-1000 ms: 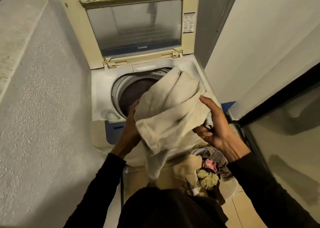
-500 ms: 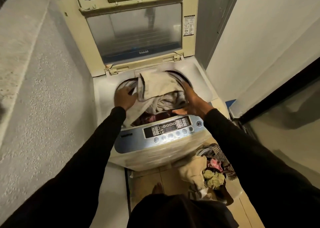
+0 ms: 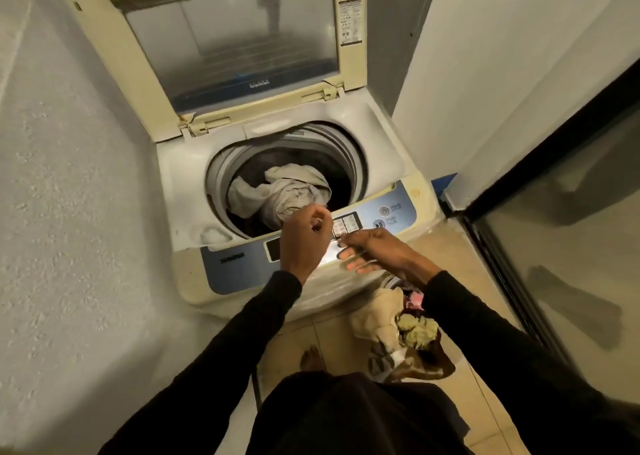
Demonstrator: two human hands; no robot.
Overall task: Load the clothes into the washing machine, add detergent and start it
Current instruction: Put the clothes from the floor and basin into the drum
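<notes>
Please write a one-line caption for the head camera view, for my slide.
Cream cloth lies in the open washing machine; both empty hands hover above its panel.

Cream garment [image 3: 280, 193] in open washing machine [image 3: 180, 184], both hands empty

On the washing machine's blue control panel [image 3: 398, 219], "START" can be read beside a round button [image 3: 379, 224]. A printed label [image 3: 349, 21] on the raised lid's [image 3: 152, 84] frame, a small logo [image 3: 259, 84] on the lid's lower edge and a brand mark [image 3: 232, 258] on the panel are too small or blurred to read.
</notes>
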